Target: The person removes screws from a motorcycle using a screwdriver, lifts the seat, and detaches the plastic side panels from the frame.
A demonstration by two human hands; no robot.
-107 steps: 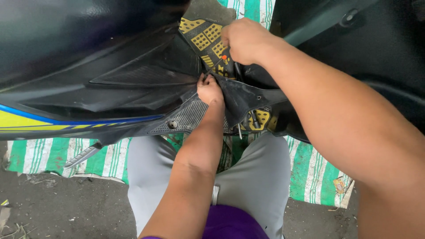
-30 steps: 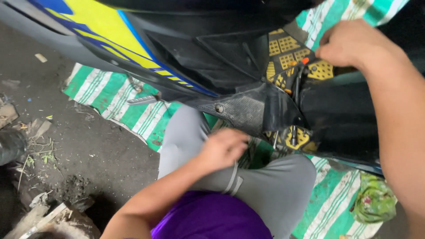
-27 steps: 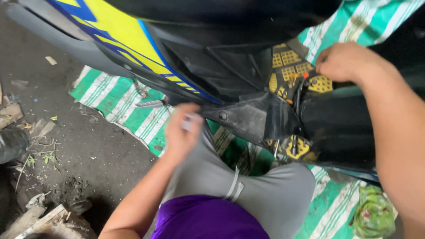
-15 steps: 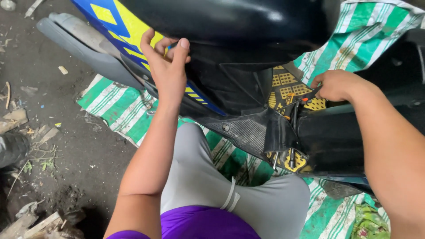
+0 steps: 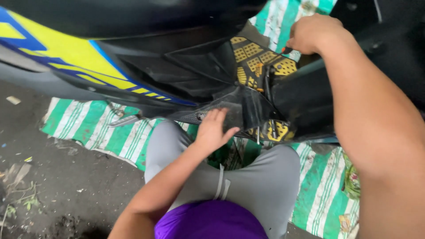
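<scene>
A green and white striped mat (image 5: 88, 128) is spread over the dark, damp ground (image 5: 57, 186), running under the machine and out again on the far side. A grey metal footpeg (image 5: 125, 120) juts over the mat near its near edge. Bits of dry leaf and scrap (image 5: 17, 175) lie scattered on the ground at the lower left, and a pale chip (image 5: 13, 100) sits alone further up. At the right edge a crumpled green rag (image 5: 352, 177) rests on the mat. The seated person wears grey trousers (image 5: 265, 181) with a white drawstring (image 5: 221, 186) and a purple shirt (image 5: 210, 221).
</scene>
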